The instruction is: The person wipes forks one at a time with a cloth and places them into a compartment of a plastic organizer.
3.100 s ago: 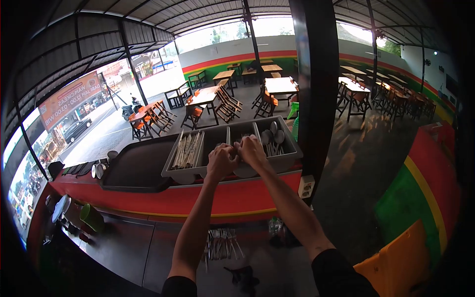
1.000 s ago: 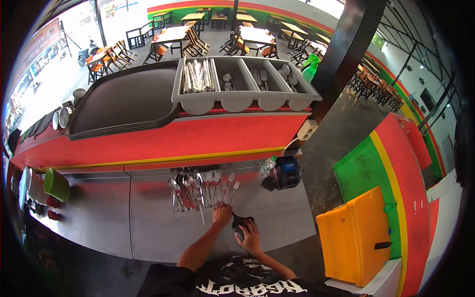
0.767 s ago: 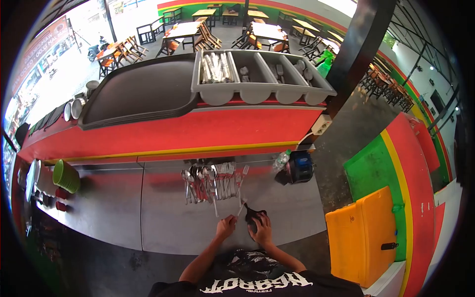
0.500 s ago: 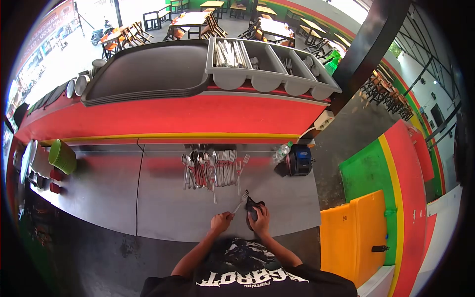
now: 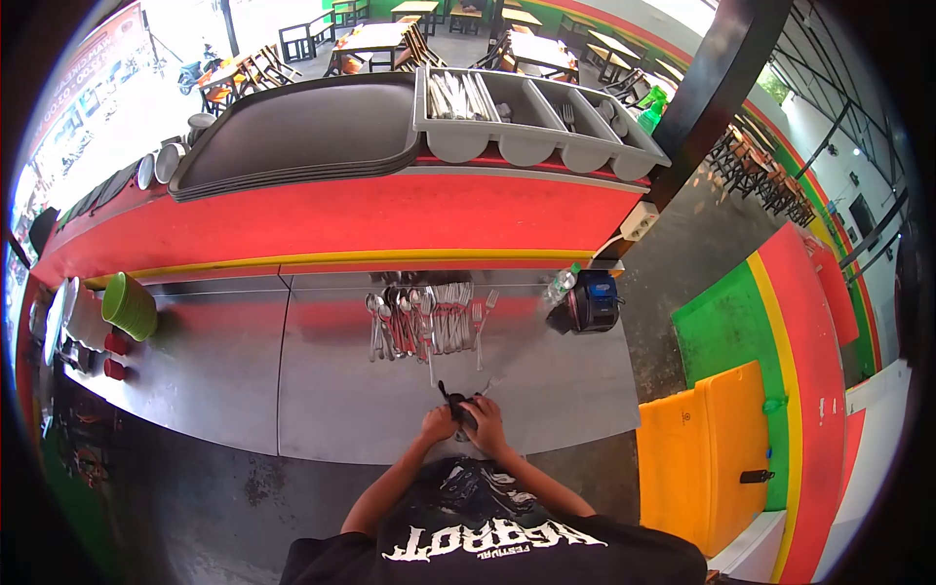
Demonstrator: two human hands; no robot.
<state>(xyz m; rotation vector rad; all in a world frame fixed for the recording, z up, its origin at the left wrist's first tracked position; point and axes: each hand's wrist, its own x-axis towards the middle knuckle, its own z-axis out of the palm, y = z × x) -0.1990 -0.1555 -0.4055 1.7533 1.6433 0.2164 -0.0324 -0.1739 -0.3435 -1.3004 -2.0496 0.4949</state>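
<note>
My left hand (image 5: 440, 424) is closed over the front part of the metal counter, touching my right hand. Between them is a dark cloth (image 5: 455, 400), gripped by my right hand (image 5: 484, 425), with one end sticking up above my left hand. A fork (image 5: 487, 387) shows only faintly at its tines past my right fingers; its handle runs back toward my left hand, hidden by cloth and fingers. Behind the hands lie rows of spoons (image 5: 386, 322) and forks (image 5: 453, 322), with a few separate forks (image 5: 485, 327) at the right end.
A grey cutlery tray (image 5: 468, 127) and stacked dark trays (image 5: 302, 132) sit on the red ledge (image 5: 390, 219). A plastic bottle (image 5: 561, 285) and a dark blue bag (image 5: 595, 302) stand at the counter's right. Green containers (image 5: 130, 305) are at the left. An orange box (image 5: 702, 458) stands right.
My hands have come together, and the cloth has moved left between them. The fork, held out by my left hand before, is now mostly covered by cloth and fingers.
</note>
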